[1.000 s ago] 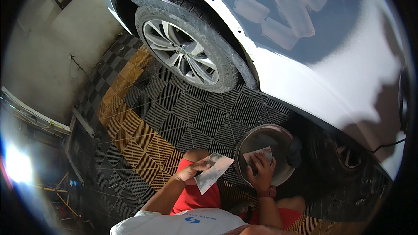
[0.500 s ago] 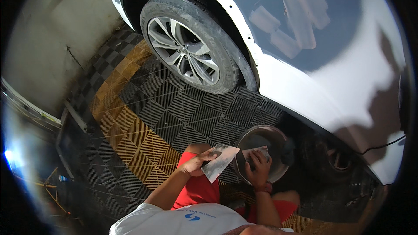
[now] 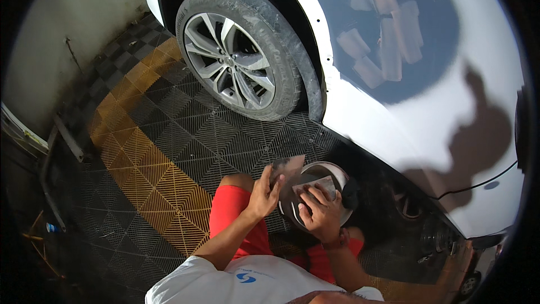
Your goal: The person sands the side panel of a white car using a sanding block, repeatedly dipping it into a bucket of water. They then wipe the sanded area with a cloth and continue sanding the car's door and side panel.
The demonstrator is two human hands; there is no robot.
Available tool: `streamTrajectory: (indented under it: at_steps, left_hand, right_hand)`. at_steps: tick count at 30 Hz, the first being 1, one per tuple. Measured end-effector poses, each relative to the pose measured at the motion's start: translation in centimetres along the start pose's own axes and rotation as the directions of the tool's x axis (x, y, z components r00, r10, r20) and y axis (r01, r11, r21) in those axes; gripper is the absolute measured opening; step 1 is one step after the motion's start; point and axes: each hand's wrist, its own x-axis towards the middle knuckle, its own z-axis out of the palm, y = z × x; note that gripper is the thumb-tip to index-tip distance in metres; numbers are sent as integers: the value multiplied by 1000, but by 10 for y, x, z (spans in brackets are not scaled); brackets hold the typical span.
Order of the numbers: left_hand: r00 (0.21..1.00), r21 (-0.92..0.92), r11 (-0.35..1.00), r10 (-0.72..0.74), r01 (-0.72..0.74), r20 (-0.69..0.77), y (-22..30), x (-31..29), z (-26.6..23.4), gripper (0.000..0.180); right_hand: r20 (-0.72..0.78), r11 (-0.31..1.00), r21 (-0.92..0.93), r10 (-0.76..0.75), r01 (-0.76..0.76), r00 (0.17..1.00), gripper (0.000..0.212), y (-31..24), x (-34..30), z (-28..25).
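Observation:
My left hand [image 3: 262, 196] grips a thin rectangular metal putty plate [image 3: 290, 167] by its near left edge. Greyish and pinkish smears cover its surface. Just to the right, my right hand [image 3: 322, 213] is closed on a smaller flat filler spreader [image 3: 323, 182], its fingers lying across the face. Both pieces are close together over a round bucket [image 3: 341, 175], whose inside is largely hidden by my hands. A dark lump, too unclear to name, sits at the bucket's right rim.
A white car body [image 3: 427, 135] fills the right side, its grey patch [image 3: 433, 73] bearing pale pink filler strips [image 3: 390, 50]. Ahead stands its wheel [image 3: 230, 62] with a loose-edged arch liner. Black and yellow floor tiles [image 3: 143, 163] spread left. A black cable [image 3: 478, 187] hangs by the car.
My left hand has turned its putty plate, which is now tilted and darker. Both hands have come closer together over the bucket. The whole view has shifted slightly.

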Motion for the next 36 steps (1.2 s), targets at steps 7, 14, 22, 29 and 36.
streamTrajectory:
  at_steps: [7,14,22,29,36]
  left_hand:
    - [954,-769,637,-195,-54,-228,-54,52,-2,32]
    - [883,-763,541,-462,354,82,-94,78,5,32]
    - [866,-641,623,-480,448,138,-97,91,-3,59]
    - [856,-628,643,-511,439,75,-104,100,-1,34]
    - [841,-644,604,-527,469,118,-137,109,1,85]
  right_hand:
    - [-37,943,-300,-164,146,986,45,-19,93,-108]
    - [-244,513,-851,-580,116,777,42,-47,273,-222]
    - [-189,432,-899,-529,71,828,40,-68,368,-240]
    - [-150,324,-945,-541,41,827,41,-65,371,-235]
    - [-160,259,-966,-560,-12,813,36,-70,386,-240]
